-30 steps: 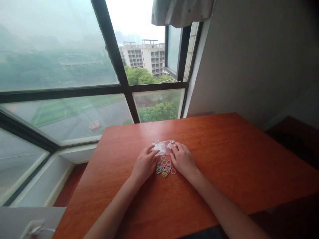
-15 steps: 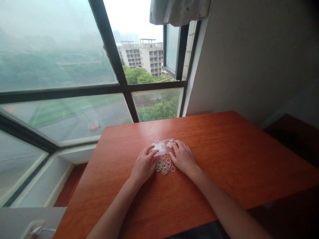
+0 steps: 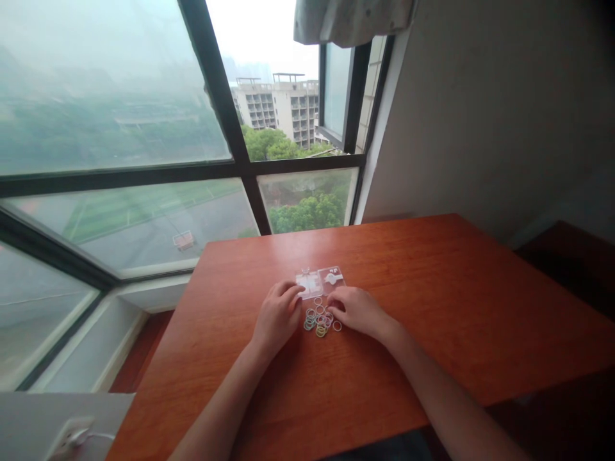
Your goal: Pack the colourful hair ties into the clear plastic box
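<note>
A hinged clear plastic box (image 3: 314, 293) lies open on the table, a white piece (image 3: 332, 278) in its right half. My left hand (image 3: 280, 314) is closed at the box's near left corner, its fingertips on the edge. Just in front of the box is a loose pile of small pastel rings (image 3: 321, 331), some green, yellow, white and purple. My right hand (image 3: 358, 310) reaches over the pile's right side with bent fingers, thumb and forefinger a little apart at the rings. Nothing shows between them. One pale ring (image 3: 337, 326) lies apart at the right.
Everything stands on a reddish-brown wooden table (image 3: 413, 269). Its far edge runs along a dark window frame (image 3: 250, 169) and a grey wall (image 3: 471, 115). At the lower left, a plug with a white cord sits in a wall socket (image 3: 72, 438).
My right hand has left the right half of the box and come back toward the rings, its fingers bending. My left hand stays at the box. The view has shifted slightly.
</note>
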{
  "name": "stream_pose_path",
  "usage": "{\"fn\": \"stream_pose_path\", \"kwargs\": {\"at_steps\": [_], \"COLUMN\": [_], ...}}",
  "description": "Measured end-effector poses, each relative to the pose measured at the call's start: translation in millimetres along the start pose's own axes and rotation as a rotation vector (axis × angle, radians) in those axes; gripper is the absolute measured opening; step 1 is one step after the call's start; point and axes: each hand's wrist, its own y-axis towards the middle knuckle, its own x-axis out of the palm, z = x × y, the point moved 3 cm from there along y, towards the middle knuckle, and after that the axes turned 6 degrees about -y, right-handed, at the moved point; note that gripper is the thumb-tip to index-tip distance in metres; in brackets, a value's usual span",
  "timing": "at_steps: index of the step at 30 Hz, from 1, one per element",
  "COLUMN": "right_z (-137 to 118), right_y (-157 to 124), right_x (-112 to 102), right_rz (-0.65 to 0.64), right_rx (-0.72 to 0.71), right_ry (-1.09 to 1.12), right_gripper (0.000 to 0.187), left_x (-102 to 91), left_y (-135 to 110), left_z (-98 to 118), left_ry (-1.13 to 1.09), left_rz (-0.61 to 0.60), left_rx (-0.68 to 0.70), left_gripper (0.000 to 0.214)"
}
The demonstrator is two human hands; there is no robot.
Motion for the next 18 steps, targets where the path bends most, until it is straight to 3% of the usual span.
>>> {"fn": "stream_pose_path", "kwargs": {"at_steps": [9,18], "right_z": [-12,-8], "right_y": [2,6], "right_x": [1,8], "right_rz": [-0.045,0.121], "right_rx": [0.098,0.046], "right_ry": [-0.060,0.018], "right_gripper": [0.006,0.007], "left_x": [5.2,9.4], "left_y": [-2,-1], "left_z": [9,14], "left_ry": [0.050,-0.045], "left_rz": [-0.115,-0.155], "left_rx": [-0.079,-0.094], "left_gripper": [0.016,0.014]}}
